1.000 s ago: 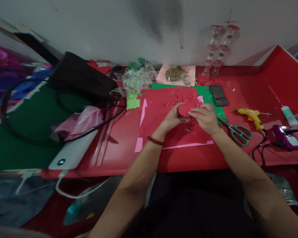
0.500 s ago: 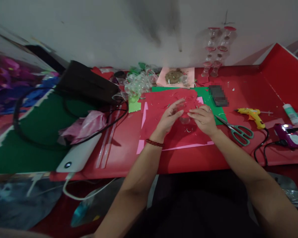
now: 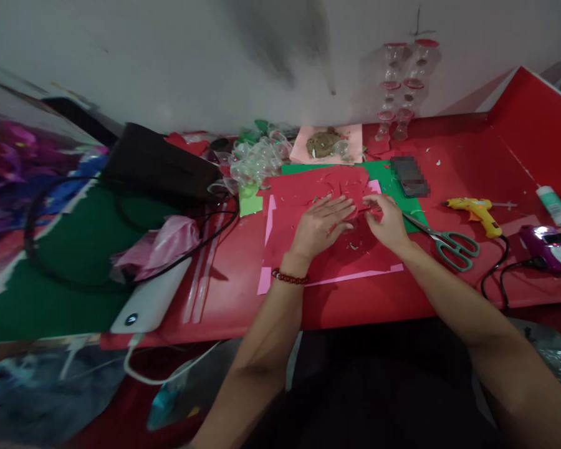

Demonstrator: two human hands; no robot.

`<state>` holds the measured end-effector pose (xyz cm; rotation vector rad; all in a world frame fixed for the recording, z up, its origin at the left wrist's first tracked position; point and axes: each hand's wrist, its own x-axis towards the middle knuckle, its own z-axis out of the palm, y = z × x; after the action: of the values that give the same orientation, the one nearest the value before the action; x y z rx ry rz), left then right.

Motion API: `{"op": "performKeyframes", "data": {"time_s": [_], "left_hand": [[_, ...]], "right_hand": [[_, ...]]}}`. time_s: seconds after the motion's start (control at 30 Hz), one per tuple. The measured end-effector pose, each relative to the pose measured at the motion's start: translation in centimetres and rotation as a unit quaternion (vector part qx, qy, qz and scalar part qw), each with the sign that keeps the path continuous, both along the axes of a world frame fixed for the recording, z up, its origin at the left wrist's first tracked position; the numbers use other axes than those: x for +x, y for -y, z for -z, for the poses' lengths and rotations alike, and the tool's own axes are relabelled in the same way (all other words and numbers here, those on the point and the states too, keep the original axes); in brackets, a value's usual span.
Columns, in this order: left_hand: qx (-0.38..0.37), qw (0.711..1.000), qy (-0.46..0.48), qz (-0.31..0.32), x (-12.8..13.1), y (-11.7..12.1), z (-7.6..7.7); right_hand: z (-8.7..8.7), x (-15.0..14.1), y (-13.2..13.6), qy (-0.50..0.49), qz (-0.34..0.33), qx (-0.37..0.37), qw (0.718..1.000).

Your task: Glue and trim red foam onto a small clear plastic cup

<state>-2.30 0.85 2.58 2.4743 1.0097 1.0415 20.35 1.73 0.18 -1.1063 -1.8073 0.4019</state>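
Observation:
My left hand [image 3: 321, 226] lies flat, fingers spread, on a red paper sheet [image 3: 308, 249] that rests on a pink sheet [image 3: 330, 277] on the red table [image 3: 224, 287]. My right hand [image 3: 386, 221] sits just to its right with the fingertips pinched on a small red paper piece [image 3: 373, 209]. The two hands nearly touch at the fingertips. Small paper scraps lie around them on the red sheet.
Green-handled scissors [image 3: 444, 243] lie right of my right hand, then a yellow glue gun [image 3: 474, 210], a purple device [image 3: 549, 248] and a white bottle [image 3: 552, 204]. A green sheet [image 3: 393, 184], clear plastic cups [image 3: 257, 159], a black bag [image 3: 161, 163], black cable [image 3: 121, 262] and a white device [image 3: 149, 299] lie left.
My left hand has gone from curled around a small red piece to lying flat on the red sheet. My right hand has shifted slightly up and pinches the red piece.

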Motion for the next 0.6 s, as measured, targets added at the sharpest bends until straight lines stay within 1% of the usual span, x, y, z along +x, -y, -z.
{"op": "performKeyframes", "data": {"time_s": [0.1, 0.2, 0.27, 0.33, 0.37, 0.4, 0.47, 0.5, 0.53, 0.57, 0.6], "left_hand": [[0.004, 1.0, -0.009, 0.003, -0.2, -0.4, 0.4], [-0.007, 0.999, 0.024, 0.026, 0.0, -0.7, 0.7], [-0.045, 0.996, 0.069, 0.042, 0.3, -0.6, 0.7], [-0.101, 0.984, 0.144, 0.032, 0.6, -0.4, 0.6], [-0.123, 0.973, 0.197, 0.009, 0.6, -0.3, 0.6], [-0.135, 0.956, 0.259, -0.027, 0.6, -0.3, 0.6], [-0.129, 0.907, 0.379, -0.126, 0.1, -0.5, 0.6], [-0.12, 0.881, 0.422, -0.175, -0.2, -0.6, 0.6], [-0.118, 0.865, 0.442, -0.208, -0.6, -0.8, 0.6], [-0.124, 0.86, 0.442, -0.222, -1.0, -1.0, 0.6], [-0.139, 0.868, 0.426, -0.216, -1.3, -1.2, 0.5]], "right_hand": [[0.5, -0.1, -0.3, -0.014, 0.001, -0.033, 0.999], [0.9, -0.3, -0.5, -0.032, -0.003, -0.063, 0.997], [0.8, -0.5, -0.6, -0.057, -0.007, -0.086, 0.995], [0.5, -0.5, -0.5, -0.085, -0.007, -0.109, 0.99], [0.3, -0.4, -0.4, -0.095, -0.002, -0.118, 0.988], [0.1, -0.3, -0.3, -0.101, 0.01, -0.124, 0.987], [-0.3, -0.1, 0.0, -0.096, 0.042, -0.125, 0.987], [-0.4, 0.0, 0.0, -0.088, 0.057, -0.124, 0.987], [-0.5, 0.1, 0.1, -0.081, 0.066, -0.122, 0.987], [-0.6, 0.2, 0.1, -0.077, 0.068, -0.117, 0.988], [-0.6, 0.2, 0.2, -0.074, 0.063, -0.103, 0.99]]}}
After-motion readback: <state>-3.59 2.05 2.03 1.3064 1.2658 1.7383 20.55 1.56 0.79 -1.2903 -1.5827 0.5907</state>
